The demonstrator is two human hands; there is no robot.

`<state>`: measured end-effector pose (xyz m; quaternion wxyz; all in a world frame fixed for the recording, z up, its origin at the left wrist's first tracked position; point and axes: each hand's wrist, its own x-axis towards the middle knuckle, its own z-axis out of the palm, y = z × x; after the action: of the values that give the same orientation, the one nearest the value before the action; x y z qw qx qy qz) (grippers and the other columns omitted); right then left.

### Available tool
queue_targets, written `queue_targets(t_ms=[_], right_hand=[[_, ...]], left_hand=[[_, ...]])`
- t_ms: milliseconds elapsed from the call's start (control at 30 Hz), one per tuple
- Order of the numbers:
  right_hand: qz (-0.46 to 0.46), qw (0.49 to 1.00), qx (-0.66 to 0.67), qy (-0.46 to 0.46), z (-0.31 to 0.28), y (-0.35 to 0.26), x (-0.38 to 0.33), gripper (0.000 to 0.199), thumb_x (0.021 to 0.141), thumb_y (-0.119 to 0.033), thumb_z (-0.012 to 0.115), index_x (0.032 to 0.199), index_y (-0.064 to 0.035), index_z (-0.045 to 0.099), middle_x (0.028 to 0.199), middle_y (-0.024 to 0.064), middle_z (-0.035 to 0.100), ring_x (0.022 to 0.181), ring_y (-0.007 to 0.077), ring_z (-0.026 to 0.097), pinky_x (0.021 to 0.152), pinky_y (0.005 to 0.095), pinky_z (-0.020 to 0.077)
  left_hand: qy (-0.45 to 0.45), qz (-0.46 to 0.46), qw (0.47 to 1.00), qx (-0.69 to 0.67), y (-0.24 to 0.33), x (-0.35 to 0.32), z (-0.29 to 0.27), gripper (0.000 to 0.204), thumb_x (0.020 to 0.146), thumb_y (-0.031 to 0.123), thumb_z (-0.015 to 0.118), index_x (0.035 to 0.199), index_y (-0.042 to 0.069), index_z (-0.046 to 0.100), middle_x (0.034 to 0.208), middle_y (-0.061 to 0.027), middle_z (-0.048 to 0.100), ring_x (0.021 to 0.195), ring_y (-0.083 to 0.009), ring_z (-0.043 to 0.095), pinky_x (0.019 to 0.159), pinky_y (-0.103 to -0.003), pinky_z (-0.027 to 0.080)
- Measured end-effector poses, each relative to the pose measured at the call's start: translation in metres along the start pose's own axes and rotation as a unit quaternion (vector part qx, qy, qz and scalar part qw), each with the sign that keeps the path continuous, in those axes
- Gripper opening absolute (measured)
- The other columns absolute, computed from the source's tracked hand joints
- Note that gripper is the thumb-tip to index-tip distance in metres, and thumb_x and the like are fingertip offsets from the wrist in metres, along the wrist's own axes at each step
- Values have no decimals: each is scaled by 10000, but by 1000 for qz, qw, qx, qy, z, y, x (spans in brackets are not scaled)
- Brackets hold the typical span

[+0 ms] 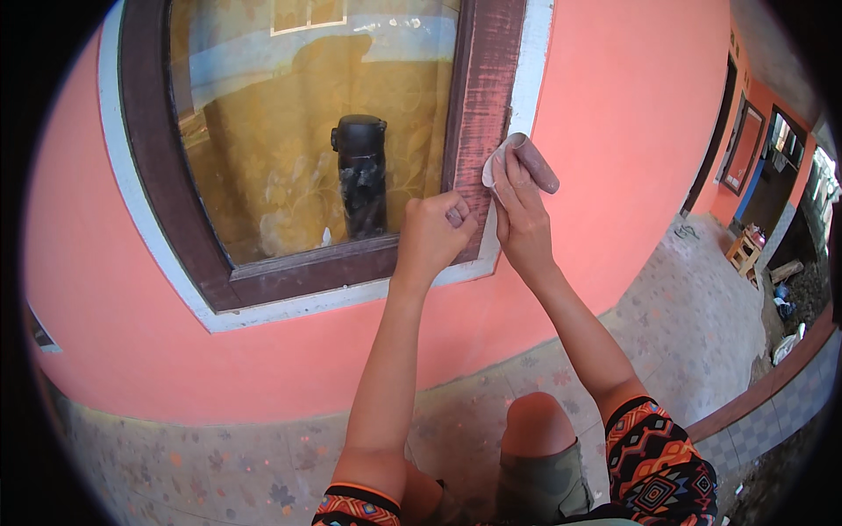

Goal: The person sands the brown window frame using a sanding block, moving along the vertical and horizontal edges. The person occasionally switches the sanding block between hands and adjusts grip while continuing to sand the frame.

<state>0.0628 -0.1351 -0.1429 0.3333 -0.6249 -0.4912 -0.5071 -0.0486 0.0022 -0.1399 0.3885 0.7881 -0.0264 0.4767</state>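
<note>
Fingers of the right hand lie close together over a curled sheet, pressing it at the white trim along the window's right side. The left hand's fingers are curled in, by the frame's lower right corner; I cannot tell whether they pinch anything. The frame is dark brown, its right side streaked pink. Within it, a black bottle shows upright at the glass. Around the trim spreads a pink wall, above a patterned floor.
</note>
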Motion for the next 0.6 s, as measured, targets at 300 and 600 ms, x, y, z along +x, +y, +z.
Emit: queue_targets(t_ms=[300, 600], right_hand=[[3, 1000, 21, 13, 2, 4, 19, 663, 918, 129, 633, 1561, -16, 563, 1599, 183, 566, 1476, 398, 547, 1132, 489, 548], [-51, 997, -41, 45, 1, 5, 42, 617, 959, 100, 628, 1558, -34, 571, 1618, 180, 557, 1489, 400, 535, 1147, 499, 540]], left_hand=[[3, 4, 1000, 4, 1, 0, -1, 72, 793, 24, 787, 799, -28, 737, 696, -188, 720, 639, -299, 745, 647, -379, 577], [-1, -9, 1000, -11, 1, -1, 0, 62, 798, 19, 789, 803, -19, 740, 706, -193, 726, 639, -294, 745, 650, -371, 581]])
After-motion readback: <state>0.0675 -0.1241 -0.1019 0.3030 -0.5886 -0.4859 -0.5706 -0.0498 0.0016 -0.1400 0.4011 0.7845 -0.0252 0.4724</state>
